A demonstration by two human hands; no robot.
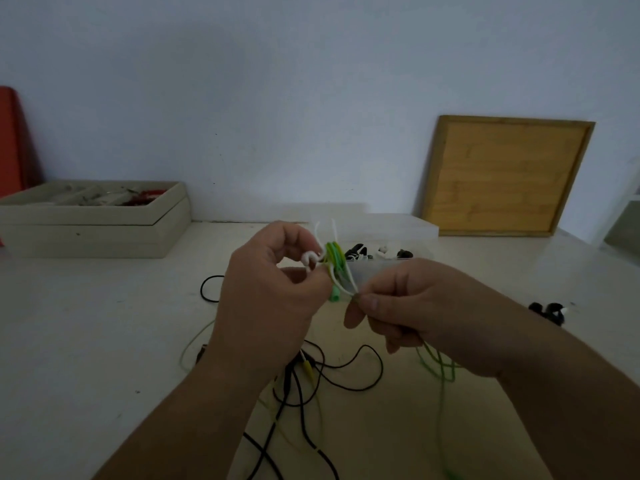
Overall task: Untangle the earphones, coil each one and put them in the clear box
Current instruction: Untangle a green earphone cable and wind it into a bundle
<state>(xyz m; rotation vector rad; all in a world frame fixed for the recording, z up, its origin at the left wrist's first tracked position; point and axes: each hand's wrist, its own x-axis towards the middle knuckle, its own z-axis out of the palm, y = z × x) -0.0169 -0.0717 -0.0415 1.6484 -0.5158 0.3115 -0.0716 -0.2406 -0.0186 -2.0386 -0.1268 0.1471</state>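
Note:
My left hand (273,292) grips a small tangle of green and white earphone cable (335,263) held up over the table, with white loops sticking out above its fingers. My right hand (408,306) pinches the same cable bundle between thumb and forefinger just to the right. A green cable (438,372) hangs down from under my right hand. Black earphone cables (301,386) lie looped on the table below both wrists. Behind the hands stands the clear box (420,230), holding several coiled black and white earphones (381,252).
A pale wooden tray (93,225) with mixed items sits at the far left against the wall. A wooden board (505,174) leans on the wall at the right. A small black coiled earphone (549,311) lies on the table at the right. A red object (12,143) is at the left edge.

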